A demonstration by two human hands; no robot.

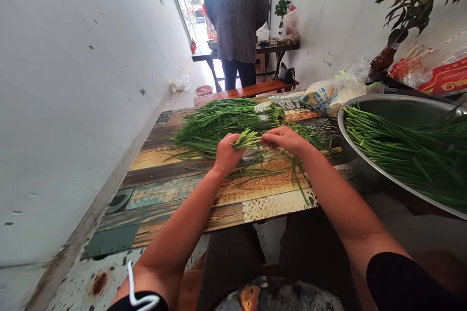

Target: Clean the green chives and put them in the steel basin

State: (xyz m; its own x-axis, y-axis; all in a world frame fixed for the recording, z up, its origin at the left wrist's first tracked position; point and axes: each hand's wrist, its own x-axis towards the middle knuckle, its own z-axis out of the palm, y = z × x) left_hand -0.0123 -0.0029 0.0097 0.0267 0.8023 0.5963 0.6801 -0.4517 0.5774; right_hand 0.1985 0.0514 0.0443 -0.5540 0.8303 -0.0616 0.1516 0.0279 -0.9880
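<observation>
My left hand [228,152] is closed around a small bunch of garlic chives [246,140], with the pale cut ends pointing right. At those ends, my right hand [285,140] has its thumb and fingers pinched together; whatever lies between the fingertips is too small to make out. Just beyond both hands lies a large heap of garlic chives [215,119], its stems bound with whitish bands [263,112] on the right. Loose trimmed leaves [310,133] are scattered right of my right hand, and stray blades lie beneath my wrists.
A large metal basin [386,175] of garlic chives stands at the right of the patterned wooden table [175,192]. Behind it are plastic bags [324,95] and a potted plant [397,34]. Ahead, a person in a grey jacket [237,9] stands by another table [280,48], beyond a bench [248,90].
</observation>
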